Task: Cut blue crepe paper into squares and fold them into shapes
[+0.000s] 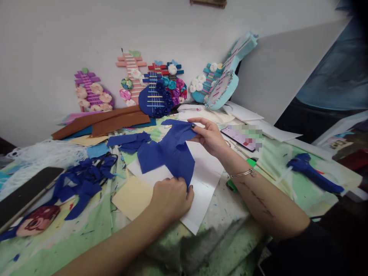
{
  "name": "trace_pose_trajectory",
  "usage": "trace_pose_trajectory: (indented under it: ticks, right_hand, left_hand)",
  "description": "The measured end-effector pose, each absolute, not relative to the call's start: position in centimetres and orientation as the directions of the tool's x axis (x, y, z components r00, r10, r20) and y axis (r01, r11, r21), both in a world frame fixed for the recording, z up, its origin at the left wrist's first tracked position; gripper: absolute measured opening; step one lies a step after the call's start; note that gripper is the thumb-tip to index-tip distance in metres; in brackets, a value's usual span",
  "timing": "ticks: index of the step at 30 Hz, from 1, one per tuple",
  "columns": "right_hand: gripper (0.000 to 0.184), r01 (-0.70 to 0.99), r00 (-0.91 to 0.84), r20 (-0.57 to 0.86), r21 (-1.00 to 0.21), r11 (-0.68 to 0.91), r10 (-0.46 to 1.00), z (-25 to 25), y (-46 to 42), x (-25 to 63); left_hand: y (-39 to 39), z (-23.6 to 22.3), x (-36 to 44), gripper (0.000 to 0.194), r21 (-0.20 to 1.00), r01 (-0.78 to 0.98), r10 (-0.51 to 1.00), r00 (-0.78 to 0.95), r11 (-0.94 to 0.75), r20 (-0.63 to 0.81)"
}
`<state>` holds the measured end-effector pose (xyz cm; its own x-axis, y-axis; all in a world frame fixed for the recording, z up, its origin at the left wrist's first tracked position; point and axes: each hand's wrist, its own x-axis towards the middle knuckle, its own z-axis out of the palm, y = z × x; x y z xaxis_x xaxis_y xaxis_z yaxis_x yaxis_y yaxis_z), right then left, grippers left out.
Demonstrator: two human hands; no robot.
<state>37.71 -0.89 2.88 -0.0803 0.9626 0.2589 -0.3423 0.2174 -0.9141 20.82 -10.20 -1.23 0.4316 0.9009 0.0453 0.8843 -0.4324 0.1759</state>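
Note:
A cut piece of deep blue paper [179, 153] is stretched between my two hands, above a white sheet [205, 188]. My right hand [208, 136] pinches its upper right part between thumb and fingers. Down at its lower edge, my left hand [172, 197] is closed on the paper, with its fingertips mostly hidden. A cream square [133, 195] lies left of the white sheet. More folded blue paper [129, 142] rests behind on the left, and a heap of blue scraps [86, 180] lies further left.
Decorated guitar shapes, among them a dark blue guitar [152, 96], lean on the wall. A phone [240, 138], a blue glue gun [313, 172] and a green-handled tool [251, 161] lie right. Left are a dark phone [27, 195], white netting [48, 157] and brown strips [112, 120].

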Motion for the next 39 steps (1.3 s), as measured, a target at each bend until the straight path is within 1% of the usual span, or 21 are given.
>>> trace_pose_trajectory:
  ticks: [5,8,17,22,27,31,39]
  right_hand:
    - [0.020,-0.360,-0.083,0.284,-0.902,0.237,0.955,3.1,-1.0,37.7]
    - [0.021,-0.369,-0.088,0.290,-0.898,0.240,0.953,3.1,-1.0,37.8]
    - [0.026,-0.399,-0.103,0.308,-0.884,0.244,0.946,3.4,-1.3,37.7]
    - [0.026,-0.387,-0.103,0.306,-0.889,0.246,0.946,3.5,-1.5,37.6]
    - [0.027,-0.378,-0.107,0.318,-0.889,0.257,0.942,3.5,-1.5,37.6]
    - [0.026,-0.371,-0.111,0.317,-0.892,0.257,0.942,3.4,-1.4,37.6]
    - [0.026,-0.368,-0.115,0.317,-0.894,0.256,0.941,3.5,-1.5,37.6]
  left_hand:
    - [-10.5,-1.0,20.7,0.030,0.105,0.881,0.881,0.469,-0.461,-0.063]
    - [-10.7,-0.6,20.4,0.031,0.088,0.875,0.872,0.482,-0.475,-0.090]
    - [-10.7,-0.5,20.3,0.034,0.050,0.900,0.897,0.435,-0.432,-0.081]
    - [-11.0,-0.6,20.8,0.034,0.008,0.920,0.918,0.392,-0.393,-0.062]
    - [-11.4,-0.9,21.4,0.039,-0.038,0.920,0.921,0.387,-0.389,-0.047]
    - [-11.2,-1.2,21.2,0.037,-0.040,0.916,0.916,0.398,-0.400,-0.059]
    - [-11.0,-1.1,21.0,0.038,-0.023,0.929,0.928,0.368,-0.370,-0.066]
